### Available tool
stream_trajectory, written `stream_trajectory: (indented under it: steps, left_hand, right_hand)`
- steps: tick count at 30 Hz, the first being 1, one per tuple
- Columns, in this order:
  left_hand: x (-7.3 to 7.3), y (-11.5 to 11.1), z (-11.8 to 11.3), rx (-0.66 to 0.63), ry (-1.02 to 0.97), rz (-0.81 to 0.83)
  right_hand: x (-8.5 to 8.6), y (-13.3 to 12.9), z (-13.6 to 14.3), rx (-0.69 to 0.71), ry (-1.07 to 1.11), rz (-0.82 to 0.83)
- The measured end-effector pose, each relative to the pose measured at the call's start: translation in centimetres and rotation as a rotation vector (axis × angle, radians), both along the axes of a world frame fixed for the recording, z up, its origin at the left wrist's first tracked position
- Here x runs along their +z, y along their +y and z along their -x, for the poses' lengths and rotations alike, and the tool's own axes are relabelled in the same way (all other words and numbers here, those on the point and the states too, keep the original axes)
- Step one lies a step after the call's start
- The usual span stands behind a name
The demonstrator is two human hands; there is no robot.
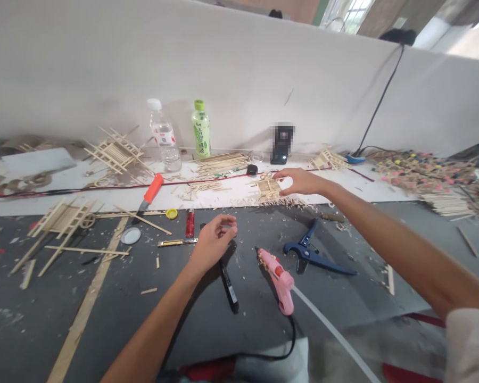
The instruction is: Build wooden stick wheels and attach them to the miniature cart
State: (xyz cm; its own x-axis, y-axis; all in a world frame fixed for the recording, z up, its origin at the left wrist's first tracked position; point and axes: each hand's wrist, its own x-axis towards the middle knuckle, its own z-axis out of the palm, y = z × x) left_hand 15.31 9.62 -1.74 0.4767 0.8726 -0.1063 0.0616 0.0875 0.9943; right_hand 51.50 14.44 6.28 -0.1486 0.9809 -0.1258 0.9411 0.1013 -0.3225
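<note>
My right hand [300, 182] reaches to the white strip at the back, thumb and fingers apart at the right edge of a small wooden-stick piece [268, 188]. Whether the fingertips press on it is hard to make out. My left hand [216, 238] hovers over the dark tabletop with loosely curled fingers and nothing visible in them. Beneath it lies a black pen-like tool [229, 287]. A pink hot glue gun [277, 276] with a long glue stick [331, 330] rests between my arms. Blue cutting pliers [315, 252] lie to its right.
Stick-built models [66, 221] stand at the left, another [117, 151] behind. An orange-handled knife [154, 189], red-handled tool [190, 223], and yellow cutter [178, 242] lie nearby. A water bottle [165, 141] and green bottle [200, 130] stand along the wall. Colourful-tipped sticks [423, 173] pile up right.
</note>
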Motion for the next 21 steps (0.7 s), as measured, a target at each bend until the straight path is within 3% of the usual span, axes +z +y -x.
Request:
stream_trajectory:
  steps: [6,11,15,21]
  left_hand:
    - [1.1,-1.0,0.1,0.128,-0.281,0.301]
    - [2.6,-2.4,1.6,0.131,-0.501,0.466]
    - [2.9,-3.4,3.0,0.206,-0.652,0.450]
    - [2.1,-4.6,3.6,0.350,-0.810,0.302]
  right_hand:
    - [2.9,-2.4,6.3,0.058,0.102,-0.036]
    - [3.5,-3.7,11.8,0.170,0.193,-0.055]
    - [3.2,-4.3,15.2,0.213,0.275,-0.044]
    - [2.9,-4.9,18.5,0.194,0.383,-0.031]
